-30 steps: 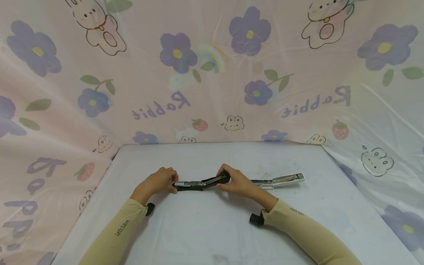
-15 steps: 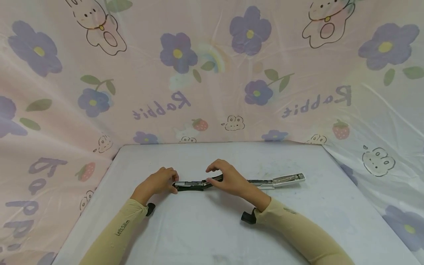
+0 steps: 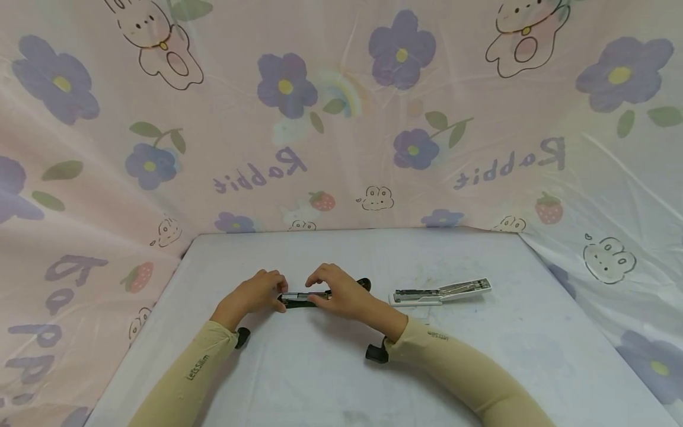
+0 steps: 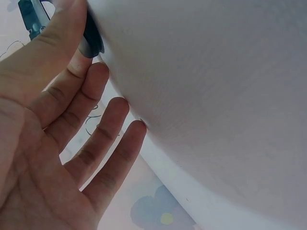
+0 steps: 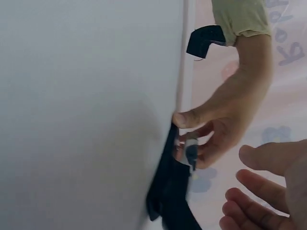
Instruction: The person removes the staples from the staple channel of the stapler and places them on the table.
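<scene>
A black stapler (image 3: 299, 304), swung wide open, lies across the middle of the table with its metal staple channel showing. My left hand (image 3: 258, 292) pinches its left end between thumb and fingers; in the left wrist view the last fingers extend past the dark stapler end (image 4: 92, 37) near the table top. Over the stapler's middle hovers my right hand (image 3: 344, 293), thumb and fingers spread apart, hiding part of the hinge and the raised arm. The right wrist view shows those fingers (image 5: 256, 191) beside the stapler body (image 5: 168, 191), not closed around anything.
A white stapler (image 3: 464, 289), also opened out, lies to the right of the right forearm. The white table (image 3: 320, 379) meets a patterned cloth backdrop (image 3: 341, 136) at its far edge. Black camera mounts (image 3: 376, 354) stick out from the wrists.
My right hand has let go of the black stapler's raised right end and moved left over its middle. The white stapler shows more fully. The left hand keeps its hold.
</scene>
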{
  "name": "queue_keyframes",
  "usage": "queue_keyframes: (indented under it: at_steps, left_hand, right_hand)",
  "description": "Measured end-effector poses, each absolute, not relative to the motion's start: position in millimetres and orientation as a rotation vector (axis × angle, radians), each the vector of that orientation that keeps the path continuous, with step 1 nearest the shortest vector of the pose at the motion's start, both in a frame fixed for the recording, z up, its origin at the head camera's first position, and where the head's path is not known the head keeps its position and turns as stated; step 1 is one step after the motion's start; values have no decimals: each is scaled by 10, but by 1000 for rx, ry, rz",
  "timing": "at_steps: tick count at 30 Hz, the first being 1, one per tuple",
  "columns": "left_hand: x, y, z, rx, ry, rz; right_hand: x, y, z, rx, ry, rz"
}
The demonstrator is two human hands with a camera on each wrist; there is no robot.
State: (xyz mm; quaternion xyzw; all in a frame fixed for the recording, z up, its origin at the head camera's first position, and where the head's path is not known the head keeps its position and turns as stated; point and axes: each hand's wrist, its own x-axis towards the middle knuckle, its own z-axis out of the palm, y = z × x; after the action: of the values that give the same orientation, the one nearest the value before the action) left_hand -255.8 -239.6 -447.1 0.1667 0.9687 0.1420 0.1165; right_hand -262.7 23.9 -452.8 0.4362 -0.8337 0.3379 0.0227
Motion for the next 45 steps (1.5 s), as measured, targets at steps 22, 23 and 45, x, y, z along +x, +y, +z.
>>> queue_keyframes:
  at_steps: [22, 23, 45]
  left_hand:
    - [-2602, -2432, -4536, 525, 2851, 400]
    - [-2601, -2432, -4534, 529, 2852, 399]
    - [-2555, -2402, -4490, 524, 2839, 415]
  right_hand:
    - [-2664, -56, -4712, 1296, -2813, 846]
    - [-2664, -62, -4716, 1295, -2816, 824]
    - [-2697, -100, -4712, 1288, -2759, 978]
